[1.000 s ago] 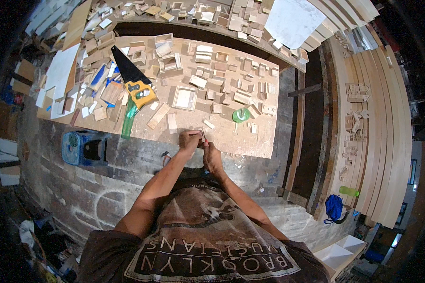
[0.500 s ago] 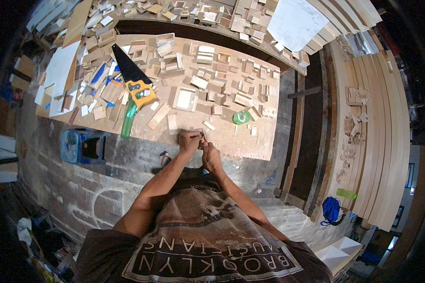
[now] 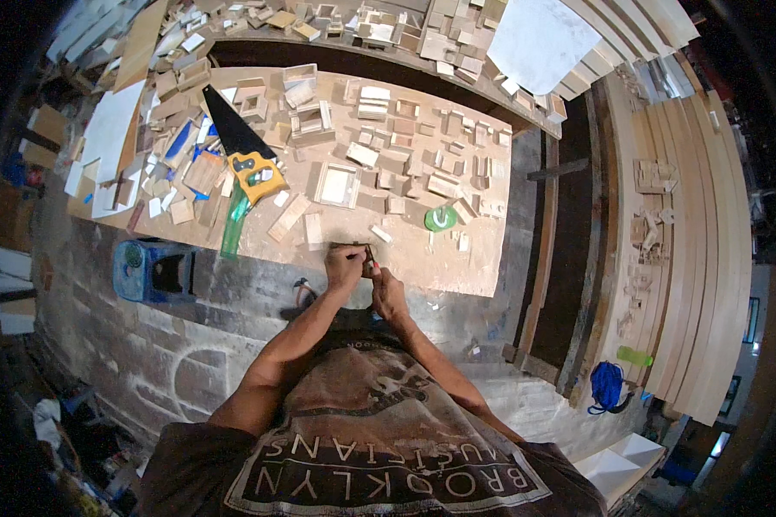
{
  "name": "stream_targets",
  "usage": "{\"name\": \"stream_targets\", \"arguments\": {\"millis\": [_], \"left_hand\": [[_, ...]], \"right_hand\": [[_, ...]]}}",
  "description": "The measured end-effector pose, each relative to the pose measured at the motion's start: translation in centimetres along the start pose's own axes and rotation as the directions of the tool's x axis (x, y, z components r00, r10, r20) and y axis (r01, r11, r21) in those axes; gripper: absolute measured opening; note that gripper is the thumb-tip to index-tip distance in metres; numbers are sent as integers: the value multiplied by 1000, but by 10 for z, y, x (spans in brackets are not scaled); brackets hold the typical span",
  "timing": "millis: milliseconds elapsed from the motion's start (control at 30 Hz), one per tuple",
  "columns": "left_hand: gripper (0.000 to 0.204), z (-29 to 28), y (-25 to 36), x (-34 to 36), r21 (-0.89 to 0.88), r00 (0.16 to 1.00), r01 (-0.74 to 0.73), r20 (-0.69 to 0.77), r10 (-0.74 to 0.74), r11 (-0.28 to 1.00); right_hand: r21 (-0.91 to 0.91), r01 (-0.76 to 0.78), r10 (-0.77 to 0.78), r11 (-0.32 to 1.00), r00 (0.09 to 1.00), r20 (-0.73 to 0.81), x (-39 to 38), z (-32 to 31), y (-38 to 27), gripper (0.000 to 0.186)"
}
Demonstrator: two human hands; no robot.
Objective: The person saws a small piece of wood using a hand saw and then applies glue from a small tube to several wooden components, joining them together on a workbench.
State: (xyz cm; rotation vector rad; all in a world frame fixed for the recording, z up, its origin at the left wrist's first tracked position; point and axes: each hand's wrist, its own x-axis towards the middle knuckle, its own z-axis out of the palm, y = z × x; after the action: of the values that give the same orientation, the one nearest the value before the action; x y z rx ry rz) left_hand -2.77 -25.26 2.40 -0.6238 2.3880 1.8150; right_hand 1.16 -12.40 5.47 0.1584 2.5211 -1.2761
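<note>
Head fisheye looks steeply down from the wearer's head, fairly near; tabletop (image 3: 461, 269) toward 12 o'clock, shirt (image 3: 375, 422) at 6 o'clock.

The right hand (image 3: 389, 294) sits slightly nearer the body than half a second ago, so the gap between its fingers and those of the left hand (image 3: 345, 268) is a little wider. More of the slim dark tool with a red part (image 3: 375, 269) shows between the fingertips, the red now lower, farther from the left fingers.
</note>
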Motion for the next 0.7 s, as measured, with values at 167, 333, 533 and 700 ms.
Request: {"name": "stream_targets", "arguments": {"millis": [167, 333, 533, 700], "left_hand": [[23, -1, 11, 0, 10, 992, -64, -106, 65, 998], [27, -4, 22, -12, 147, 931, -333, -105, 349, 931], [21, 7, 37, -29, 183, 916, -347, -146, 375, 920], [16, 15, 28, -30, 298, 884, -353, -204, 420, 887]], "right_hand": [[169, 17, -7, 985, 998, -60, -7, -17, 9, 46], [201, -62, 66, 978, 998, -12, -17, -30, 18, 52], [182, -70, 64, 981, 997, 38, -16, -33, 28, 56], [168, -42, 32, 985, 998, 63, -9, -34, 28, 56]]}}
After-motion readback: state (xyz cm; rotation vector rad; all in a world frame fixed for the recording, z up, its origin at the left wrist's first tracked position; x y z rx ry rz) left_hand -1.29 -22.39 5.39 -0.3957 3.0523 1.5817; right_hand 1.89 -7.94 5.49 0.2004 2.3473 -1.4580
